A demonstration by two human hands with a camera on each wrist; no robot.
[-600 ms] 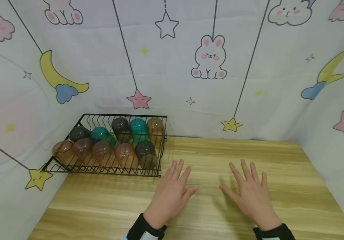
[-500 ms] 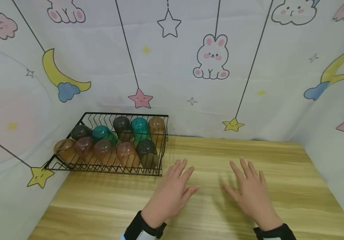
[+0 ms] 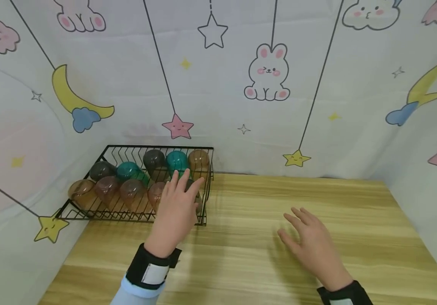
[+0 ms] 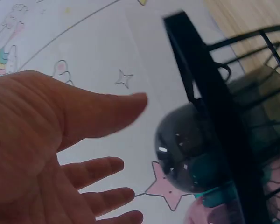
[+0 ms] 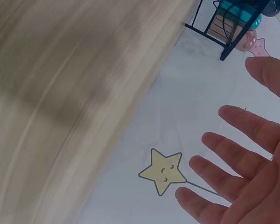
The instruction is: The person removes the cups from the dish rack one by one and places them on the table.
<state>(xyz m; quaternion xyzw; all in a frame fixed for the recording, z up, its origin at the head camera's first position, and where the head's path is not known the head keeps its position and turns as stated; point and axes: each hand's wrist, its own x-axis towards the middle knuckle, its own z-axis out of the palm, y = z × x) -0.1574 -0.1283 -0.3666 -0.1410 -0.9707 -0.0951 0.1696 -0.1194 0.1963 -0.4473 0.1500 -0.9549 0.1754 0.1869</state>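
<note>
A black wire rack (image 3: pixel 132 146) at the back left of the table holds several translucent cups, bases upward, in grey, teal, brown and pinkish tones. Over the rack's front right part reaches my left hand (image 3: pixel 172 220), fingers extended and thumb apart. It covers much of a dark grey cup (image 4: pixel 177 144), which in the left wrist view lies just beyond the thumb tip, apart from it. Partly behind the fingers is a pinkish cup (image 3: pixel 155 194). My right hand (image 3: pixel 315 248) hovers above the table's right half, fingers loosely spread, holding nothing.
The wood-grain table (image 3: pixel 256 199) extends right of the rack. A white cloth (image 3: pixel 226 93) printed with stars, a moon and rabbits hangs behind and along both sides. The rack's right end stands above the tabletop.
My left hand has moved left and forward from the bare table to above the rack's front right cups. The right hand stays near its place, its fingers slightly more bent.
</note>
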